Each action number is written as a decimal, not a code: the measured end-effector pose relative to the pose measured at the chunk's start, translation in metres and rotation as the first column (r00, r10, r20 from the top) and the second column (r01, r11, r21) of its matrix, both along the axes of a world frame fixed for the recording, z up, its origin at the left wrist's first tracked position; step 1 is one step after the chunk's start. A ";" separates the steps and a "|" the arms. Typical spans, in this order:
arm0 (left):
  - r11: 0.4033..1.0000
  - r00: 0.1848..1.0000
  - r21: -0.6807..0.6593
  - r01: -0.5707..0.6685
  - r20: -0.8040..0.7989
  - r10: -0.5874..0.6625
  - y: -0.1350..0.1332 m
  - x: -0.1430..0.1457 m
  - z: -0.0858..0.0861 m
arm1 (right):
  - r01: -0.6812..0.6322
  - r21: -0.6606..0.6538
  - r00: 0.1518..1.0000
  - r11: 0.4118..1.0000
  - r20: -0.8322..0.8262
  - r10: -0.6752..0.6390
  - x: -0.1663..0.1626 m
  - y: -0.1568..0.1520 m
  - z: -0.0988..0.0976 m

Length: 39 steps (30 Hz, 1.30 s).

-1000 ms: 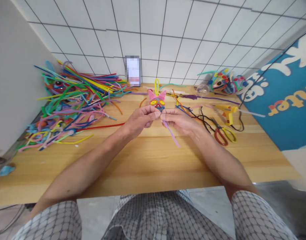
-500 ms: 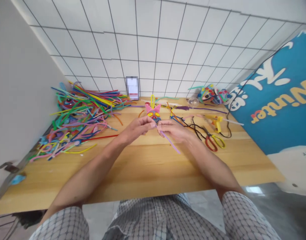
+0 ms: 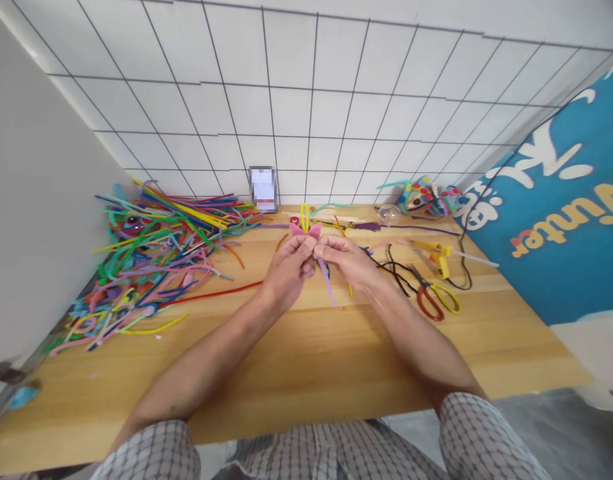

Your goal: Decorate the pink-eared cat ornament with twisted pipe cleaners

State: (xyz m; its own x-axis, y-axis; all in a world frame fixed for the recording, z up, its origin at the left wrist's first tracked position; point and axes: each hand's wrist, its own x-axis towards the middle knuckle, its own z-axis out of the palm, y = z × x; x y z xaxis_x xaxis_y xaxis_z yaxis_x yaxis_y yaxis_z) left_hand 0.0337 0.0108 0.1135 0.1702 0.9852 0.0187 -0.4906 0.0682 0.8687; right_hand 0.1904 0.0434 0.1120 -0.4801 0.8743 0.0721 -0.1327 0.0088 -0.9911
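Fingertips of my left hand (image 3: 295, 263) and my right hand (image 3: 342, 257) meet in a pinch above the middle of the table. Between them they grip a light purple pipe cleaner (image 3: 328, 283), whose free end hangs down toward me. Just behind the hands sits a small craft figure (image 3: 306, 230) with pink pointed ears and a yellow loop on top. My hands cover its face, and the end of the pipe cleaner inside the fingers is hidden.
A heap of colourful pipe cleaners (image 3: 156, 253) fills the left side. Red-and-yellow scissors (image 3: 433, 300) and a yellow glue gun (image 3: 439, 257) lie right. A phone (image 3: 263, 189) leans on the tiled wall. Decorated craft pieces (image 3: 426, 197) and a clear ball (image 3: 389, 214) stand back right.
My hands have come closer together, and the left has turned with its fingers curled. The pipe cleaner's free end swings left and hangs more steeply. The figure's face is now covered.
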 end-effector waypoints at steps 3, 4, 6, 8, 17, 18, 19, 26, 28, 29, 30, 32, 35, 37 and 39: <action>0.998 0.997 -0.016 0.054 0.049 -0.053 0.005 0.000 0.000 | -0.024 -0.119 0.998 0.993 -0.052 0.018 0.005 0.005 0.000; 0.996 0.996 0.010 0.089 0.000 -0.089 0.008 -0.004 0.000 | -0.038 -0.146 0.998 0.989 -0.062 0.029 0.008 0.006 0.000; 0.982 0.976 0.084 0.166 -0.154 -0.152 0.015 -0.017 0.000 | -0.059 -0.165 0.997 0.985 -0.065 0.048 0.014 0.008 0.000; 0.963 0.939 0.151 0.221 -0.301 -0.169 0.020 -0.029 0.001 | -0.070 -0.156 0.997 0.985 -0.045 0.064 0.018 0.009 0.001; 0.952 0.883 0.156 0.265 -0.435 -0.174 0.021 -0.034 0.004 | -0.125 -0.075 0.987 0.989 0.091 0.132 0.015 0.008 0.000; 0.957 0.895 0.149 0.250 -0.413 -0.169 0.021 -0.034 0.002 | -0.125 -0.077 0.988 0.989 0.085 0.132 0.014 0.008 -0.001; 0.964 0.913 0.141 0.226 -0.377 -0.159 0.021 -0.032 -0.001 | -0.118 -0.080 0.990 0.990 0.074 0.124 0.013 0.008 -0.003; 0.993 0.991 -0.083 0.087 0.106 -0.078 0.009 -0.008 -0.009 | -0.059 -0.025 0.998 0.998 -0.008 0.059 0.001 0.005 -0.020; 0.989 0.985 -0.129 0.072 0.164 -0.050 0.006 -0.005 -0.007 | -0.054 -0.030 0.998 0.998 -0.038 0.053 -0.001 0.005 -0.021; 0.988 0.985 -0.138 0.064 0.170 -0.040 0.006 -0.005 -0.006 | -0.047 -0.035 0.998 0.998 -0.049 0.046 -0.001 0.004 -0.021; 0.988 0.985 -0.142 0.056 0.169 -0.031 0.006 -0.005 -0.005 | -0.039 -0.042 0.998 0.998 -0.054 0.036 0.000 0.004 -0.021; 0.989 0.988 -0.142 0.041 0.156 -0.019 0.006 -0.006 -0.004 | -0.012 -0.057 0.998 0.998 -0.057 0.008 0.000 0.004 -0.019; 0.992 0.995 -0.124 0.032 0.098 -0.020 0.009 -0.009 -0.005 | 0.022 -0.069 0.998 0.997 -0.055 -0.025 0.002 0.004 -0.016; 0.998 1.000 -0.060 0.028 0.004 -0.028 0.012 -0.013 -0.005 | 0.014 -0.081 0.998 0.997 -0.059 -0.019 0.003 0.004 -0.013; 0.998 0.990 0.047 0.030 -0.136 -0.023 0.016 -0.019 -0.004 | -0.008 -0.098 0.998 0.995 -0.063 0.002 0.005 0.004 -0.011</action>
State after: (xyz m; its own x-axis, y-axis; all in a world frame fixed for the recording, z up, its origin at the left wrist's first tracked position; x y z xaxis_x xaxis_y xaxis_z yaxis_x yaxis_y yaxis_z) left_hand 0.0151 0.0265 0.1098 0.2002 0.9789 0.0419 -0.3670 0.0353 0.9295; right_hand 0.1951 0.0476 0.1007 -0.4820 0.8760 0.0159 -0.1942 -0.0892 -0.9769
